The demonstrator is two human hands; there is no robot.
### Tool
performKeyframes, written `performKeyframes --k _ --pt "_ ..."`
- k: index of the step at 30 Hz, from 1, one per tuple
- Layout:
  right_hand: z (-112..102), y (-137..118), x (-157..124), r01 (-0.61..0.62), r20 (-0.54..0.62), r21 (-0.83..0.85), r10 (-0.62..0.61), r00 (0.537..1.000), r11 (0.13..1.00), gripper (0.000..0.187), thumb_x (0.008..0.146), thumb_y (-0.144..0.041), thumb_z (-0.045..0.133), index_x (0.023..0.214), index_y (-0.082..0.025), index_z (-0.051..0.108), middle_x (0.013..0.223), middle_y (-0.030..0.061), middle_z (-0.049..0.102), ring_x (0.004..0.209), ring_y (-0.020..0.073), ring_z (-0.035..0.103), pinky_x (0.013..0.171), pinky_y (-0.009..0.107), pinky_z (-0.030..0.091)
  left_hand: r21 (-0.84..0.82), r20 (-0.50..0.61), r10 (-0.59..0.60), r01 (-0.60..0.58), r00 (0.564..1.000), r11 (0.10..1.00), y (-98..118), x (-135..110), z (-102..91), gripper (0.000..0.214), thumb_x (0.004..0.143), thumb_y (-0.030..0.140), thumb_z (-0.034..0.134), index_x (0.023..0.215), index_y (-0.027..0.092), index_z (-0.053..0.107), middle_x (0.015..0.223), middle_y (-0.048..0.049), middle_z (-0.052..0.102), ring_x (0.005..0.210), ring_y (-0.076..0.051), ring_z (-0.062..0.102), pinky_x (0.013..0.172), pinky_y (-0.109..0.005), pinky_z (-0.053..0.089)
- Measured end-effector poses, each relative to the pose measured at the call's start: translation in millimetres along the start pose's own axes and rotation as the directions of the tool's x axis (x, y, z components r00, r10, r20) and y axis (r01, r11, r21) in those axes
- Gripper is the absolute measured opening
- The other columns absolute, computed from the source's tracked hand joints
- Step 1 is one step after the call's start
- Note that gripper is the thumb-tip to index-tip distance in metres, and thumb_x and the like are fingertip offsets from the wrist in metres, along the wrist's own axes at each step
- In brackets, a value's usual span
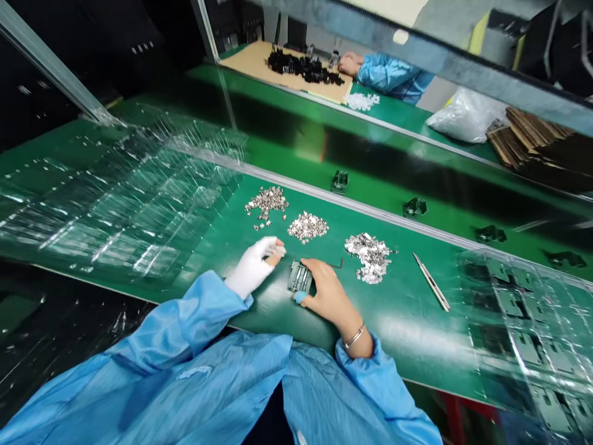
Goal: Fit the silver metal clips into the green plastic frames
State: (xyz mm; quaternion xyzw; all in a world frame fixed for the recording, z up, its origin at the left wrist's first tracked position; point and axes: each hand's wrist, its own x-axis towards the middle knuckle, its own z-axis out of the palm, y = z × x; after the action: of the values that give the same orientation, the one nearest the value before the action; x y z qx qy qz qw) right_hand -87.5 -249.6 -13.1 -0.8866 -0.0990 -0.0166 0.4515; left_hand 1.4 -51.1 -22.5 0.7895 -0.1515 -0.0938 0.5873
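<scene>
My left hand (256, 264) wears a white glove and pinches a small metal piece at its fingertips, just left of a dark ribbed part (299, 277) on the green bench (222, 247). My right hand (328, 292) is bare, with a blue cot on the thumb and a bracelet at the wrist; its fingers curl round the right side of the dark part. Three piles of small silvery pieces lie beyond the hands: left pile (267, 201), middle pile (307, 226), right pile (369, 256).
Tweezers (432, 282) lie right of the piles. Clear plastic trays cover the bench at left (115, 204) and right (532, 321). Dark parts (340, 180) ride the belt behind. A co-worker's hands (351, 63) work over black parts across the line.
</scene>
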Motion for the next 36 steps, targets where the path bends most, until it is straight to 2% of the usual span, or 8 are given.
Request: performKeyframes --k 4,7,10,15,21,25,33,36 --pt "17 -2 4 -0.177 -0.214 0.141 0.204 0.955 0.974 0.052 0.079 -0.032 0.061 0.127 -0.018 0.048 0.119 0.0116 0.061 0.107 0.0238 0.06 0.095 0.04 0.048 0.302 0.229 0.186 -0.251 0.956 0.92 6 -21 10.3 0.049 0.078 0.05 0.057 0.115 0.018 0.054 0.105 -0.0113 0.065 0.092 -0.026 0.064 0.084 -0.039 0.051" --pt "23 5 6 -0.163 -0.216 0.337 0.245 0.945 0.927 0.043 0.088 -0.036 0.049 0.127 -0.019 0.047 0.115 0.01 0.065 0.1 0.0205 0.065 0.087 0.035 0.053 0.49 0.298 0.235 -0.36 0.925 0.794 16 -23 17.1 0.058 0.076 0.052 0.06 0.121 0.017 0.052 0.112 -0.0145 0.064 0.101 -0.032 0.061 0.087 -0.044 0.049" --pt "20 11 2 -0.098 -0.283 0.362 0.21 0.936 0.927 0.049 0.09 -0.039 0.046 0.135 -0.019 0.041 0.131 0.0139 0.056 0.115 0.0229 0.059 0.095 0.039 0.05 0.52 0.231 0.172 -0.271 0.958 0.81 31 7 9.2 0.045 0.081 0.043 0.056 0.12 0.02 0.052 0.106 -0.0095 0.066 0.094 -0.027 0.064 0.08 -0.037 0.05" --pt "16 6 -8 -0.063 -0.304 0.236 0.135 0.943 0.97 0.049 0.09 -0.032 0.047 0.137 -0.022 0.04 0.136 0.0122 0.051 0.115 0.0217 0.059 0.097 0.039 0.05 0.726 -0.108 0.041 0.051 0.993 0.686 48 125 -26.3 0.042 0.088 0.043 0.049 0.124 0.022 0.048 0.11 -0.0076 0.064 0.098 -0.024 0.061 0.079 -0.03 0.046" --pt "19 1 -11 -0.046 -0.245 0.033 0.052 0.968 0.998 0.051 0.086 -0.024 0.05 0.136 -0.022 0.043 0.134 0.0108 0.052 0.11 0.0218 0.062 0.092 0.034 0.054 0.813 -0.307 0.02 0.252 0.951 0.525 43 234 -52.3 0.052 0.086 0.039 0.053 0.129 0.01 0.046 0.137 -0.0221 0.045 0.13 -0.037 0.033 0.102 -0.05 0.028" --pt "20 8 -10 -0.055 -0.25 -0.04 0.043 0.967 0.998 0.049 0.086 -0.022 0.049 0.135 -0.022 0.044 0.134 0.0096 0.053 0.11 0.0224 0.062 0.092 0.034 0.055 0.832 -0.333 0.006 0.291 0.943 0.473 37 253 -58.6 0.048 0.083 0.036 0.055 0.123 0.01 0.052 0.143 -0.0219 0.037 0.136 -0.038 0.018 0.106 -0.054 0.017" --pt "23 20 -8 -0.028 -0.261 -0.055 0.013 0.965 0.998 0.043 0.089 -0.029 0.047 0.132 -0.023 0.048 0.13 0.0111 0.056 0.103 0.0227 0.066 0.084 0.034 0.057 0.823 -0.319 -0.002 0.278 0.948 0.496 44 254 -59.3 0.057 0.084 0.04 0.054 0.129 0.005 0.048 0.142 -0.0245 0.035 0.131 -0.038 0.027 0.105 -0.05 0.022" --pt "19 24 -8 -0.048 -0.238 -0.037 0.038 0.971 0.998 0.042 0.09 -0.031 0.047 0.131 -0.022 0.048 0.129 0.0124 0.057 0.098 0.0228 0.067 0.077 0.033 0.058 0.797 -0.333 0.005 0.279 0.943 0.535 61 259 -78.0 0.055 0.086 0.041 0.056 0.13 0.01 0.047 0.141 -0.0195 0.04 0.129 -0.034 0.034 0.104 -0.049 0.029"
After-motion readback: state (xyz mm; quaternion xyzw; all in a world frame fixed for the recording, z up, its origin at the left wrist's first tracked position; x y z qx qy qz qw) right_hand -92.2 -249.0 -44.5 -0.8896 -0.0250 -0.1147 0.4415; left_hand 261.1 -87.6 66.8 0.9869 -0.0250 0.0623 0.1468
